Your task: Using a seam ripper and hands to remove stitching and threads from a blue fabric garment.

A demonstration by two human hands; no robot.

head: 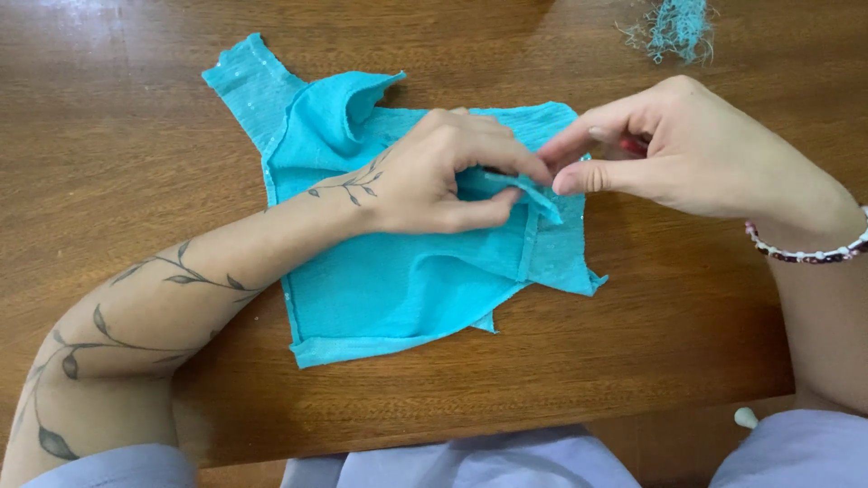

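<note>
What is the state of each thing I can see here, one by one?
turquoise cloth piece: lying flat on the wooden table, one edge folded up and pinched.
left hand: grip shut on the fold.
right hand: fingertips pinching the same fold.
thread tuft: loose, apart from the cloth.
bead bracelet: on the right wrist.

Head camera, the only view | looking steeply down from above the person's own chest | facing forward across a wooden table (117, 108), near edge running along the lower frame | sitting close, arms entering from lower left and right, both hands meeting just above centre of the frame
</note>
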